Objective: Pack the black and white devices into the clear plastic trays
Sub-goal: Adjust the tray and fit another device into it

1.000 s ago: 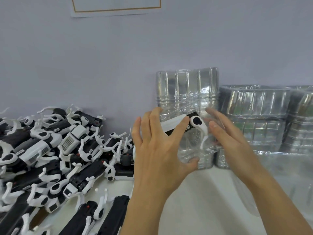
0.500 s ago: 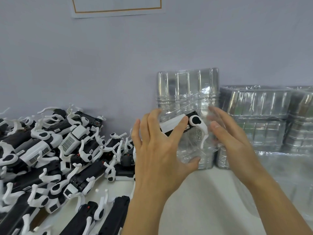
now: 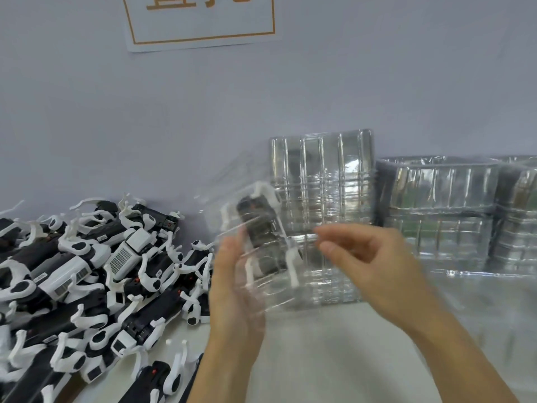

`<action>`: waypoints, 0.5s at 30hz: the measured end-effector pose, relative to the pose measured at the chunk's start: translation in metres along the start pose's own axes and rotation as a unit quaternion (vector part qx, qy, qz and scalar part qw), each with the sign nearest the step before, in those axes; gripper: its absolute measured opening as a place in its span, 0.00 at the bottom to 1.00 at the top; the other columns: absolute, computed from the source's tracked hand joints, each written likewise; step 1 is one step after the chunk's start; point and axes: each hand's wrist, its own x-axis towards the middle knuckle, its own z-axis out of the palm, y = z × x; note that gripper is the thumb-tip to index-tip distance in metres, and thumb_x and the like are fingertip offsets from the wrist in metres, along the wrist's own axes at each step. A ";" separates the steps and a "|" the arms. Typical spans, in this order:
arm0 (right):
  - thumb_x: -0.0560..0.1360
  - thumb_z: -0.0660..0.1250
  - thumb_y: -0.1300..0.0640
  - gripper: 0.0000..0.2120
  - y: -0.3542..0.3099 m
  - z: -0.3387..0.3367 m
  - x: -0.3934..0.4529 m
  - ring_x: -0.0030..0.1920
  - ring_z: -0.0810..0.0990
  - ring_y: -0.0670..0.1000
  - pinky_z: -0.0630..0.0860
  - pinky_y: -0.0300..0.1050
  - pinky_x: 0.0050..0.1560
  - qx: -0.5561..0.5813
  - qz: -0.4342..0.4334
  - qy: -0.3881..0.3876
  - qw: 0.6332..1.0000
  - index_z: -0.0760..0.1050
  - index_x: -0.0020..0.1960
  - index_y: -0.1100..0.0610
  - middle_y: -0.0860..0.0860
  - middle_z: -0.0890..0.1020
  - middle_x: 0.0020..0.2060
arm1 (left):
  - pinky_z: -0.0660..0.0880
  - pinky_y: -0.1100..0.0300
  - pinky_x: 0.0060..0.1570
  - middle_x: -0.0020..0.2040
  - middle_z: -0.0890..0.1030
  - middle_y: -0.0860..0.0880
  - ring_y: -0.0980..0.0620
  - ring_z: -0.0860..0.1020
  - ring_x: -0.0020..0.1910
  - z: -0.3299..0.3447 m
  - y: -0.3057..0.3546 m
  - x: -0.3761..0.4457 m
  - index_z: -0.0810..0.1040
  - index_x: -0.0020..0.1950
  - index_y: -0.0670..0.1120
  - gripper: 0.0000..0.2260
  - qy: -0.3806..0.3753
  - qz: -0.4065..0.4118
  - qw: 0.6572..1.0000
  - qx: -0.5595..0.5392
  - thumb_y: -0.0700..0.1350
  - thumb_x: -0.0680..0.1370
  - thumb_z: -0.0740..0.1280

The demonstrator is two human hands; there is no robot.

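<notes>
One black and white device (image 3: 263, 234) sits inside a tilted clear tray (image 3: 313, 274); many more devices (image 3: 87, 271) lie heaped leftward.

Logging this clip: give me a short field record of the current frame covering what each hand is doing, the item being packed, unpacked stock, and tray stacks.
left hand: supports the clear plastic clamshell tray from below and the left, fingers blurred
right hand: fingers curled, pinching the tray's right edge
packed item: one black and white device seen through the tray, tilted
unpacked stock: pile of black and white devices on the table, left
tray stacks: upright clear ribbed trays against the wall; more stacked trays to the right
image quality: motion blur around both hands
</notes>
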 end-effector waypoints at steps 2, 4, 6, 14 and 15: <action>0.72 0.76 0.59 0.11 -0.003 0.012 -0.001 0.42 0.84 0.44 0.78 0.36 0.48 -0.028 -0.012 -0.038 0.999 0.85 0.50 0.46 0.40 0.86 0.41 | 0.81 0.46 0.37 0.47 0.87 0.44 0.41 0.86 0.43 -0.006 0.001 -0.003 0.87 0.50 0.53 0.25 0.029 -0.060 0.994 -0.088 0.69 0.64 0.71; 0.71 0.77 0.58 0.11 -0.007 0.020 -0.002 0.42 0.83 0.45 0.77 0.35 0.47 -0.047 -0.027 -0.052 0.997 0.86 0.51 0.47 0.40 0.85 0.40 | 0.81 0.46 0.38 0.46 0.87 0.43 0.40 0.86 0.43 -0.012 -0.002 -0.004 0.88 0.46 0.52 0.27 0.045 -0.091 0.985 -0.140 0.70 0.57 0.73; 0.70 0.78 0.57 0.11 -0.010 0.023 -0.003 0.42 0.82 0.44 0.76 0.33 0.46 -0.054 -0.044 -0.049 0.996 0.86 0.51 0.46 0.39 0.85 0.40 | 0.81 0.39 0.46 0.53 0.85 0.41 0.37 0.84 0.50 -0.014 -0.003 -0.005 0.87 0.51 0.50 0.34 0.044 -0.106 0.980 -0.164 0.70 0.53 0.77; 0.69 0.79 0.57 0.12 -0.017 0.022 -0.004 0.41 0.81 0.44 0.74 0.32 0.42 -0.070 -0.066 -0.054 0.994 0.86 0.49 0.44 0.37 0.84 0.39 | 0.68 0.37 0.67 0.68 0.77 0.38 0.35 0.77 0.60 -0.020 -0.008 -0.001 0.77 0.70 0.46 0.42 -0.021 -0.103 0.967 -0.230 0.71 0.64 0.73; 0.69 0.79 0.57 0.12 -0.017 0.022 -0.004 0.41 0.81 0.44 0.74 0.32 0.43 -0.071 -0.065 -0.053 0.994 0.86 0.49 0.44 0.37 0.84 0.39 | 0.65 0.36 0.69 0.68 0.76 0.39 0.35 0.76 0.63 -0.020 -0.009 0.000 0.76 0.71 0.46 0.42 -0.029 -0.108 0.966 -0.235 0.71 0.64 0.73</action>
